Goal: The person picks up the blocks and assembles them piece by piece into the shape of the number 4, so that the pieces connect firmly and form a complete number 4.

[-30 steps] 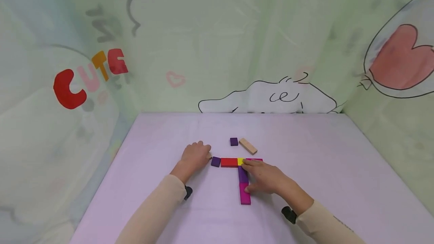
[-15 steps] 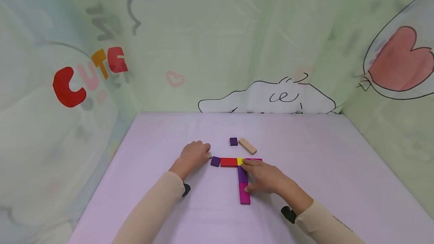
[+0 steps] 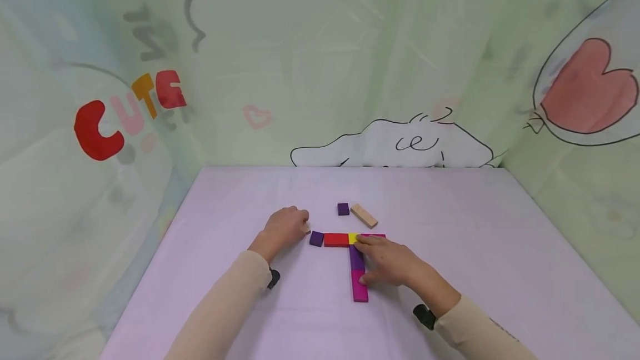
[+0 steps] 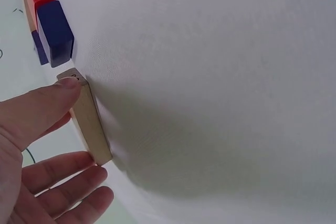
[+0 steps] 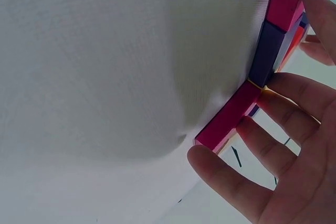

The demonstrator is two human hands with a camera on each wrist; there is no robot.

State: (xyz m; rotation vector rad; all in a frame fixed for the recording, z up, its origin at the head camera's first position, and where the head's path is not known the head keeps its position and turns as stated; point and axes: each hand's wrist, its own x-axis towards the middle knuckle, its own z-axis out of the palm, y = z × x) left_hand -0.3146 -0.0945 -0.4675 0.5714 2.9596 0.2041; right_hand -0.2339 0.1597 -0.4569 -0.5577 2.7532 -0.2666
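In the head view my left hand (image 3: 285, 229) is at the left end of a row of blocks. It holds a plain wooden block (image 4: 92, 124), thumb on one end and fingertips at the other in the left wrist view. Just right of it sits a purple block (image 3: 316, 239), slightly turned, then a red block (image 3: 336, 240), a yellow block (image 3: 352, 238) and a magenta block (image 5: 231, 114). From the yellow one a purple block (image 3: 357, 258) and another magenta block (image 3: 359, 286) run toward me. My right hand (image 3: 390, 260) rests its spread fingers and thumb against these blocks.
Behind the row lie a small dark purple block (image 3: 343, 209) and a loose plain wooden block (image 3: 364, 216). A pale lilac tabletop (image 3: 450, 210) bears everything. A printed cloth backdrop (image 3: 325, 71) stands along its back and sides.
My left hand has shifted very slightly, and a little more of its wooden block shows. My right hand stays at the coloured blocks, which keep their arrangement.
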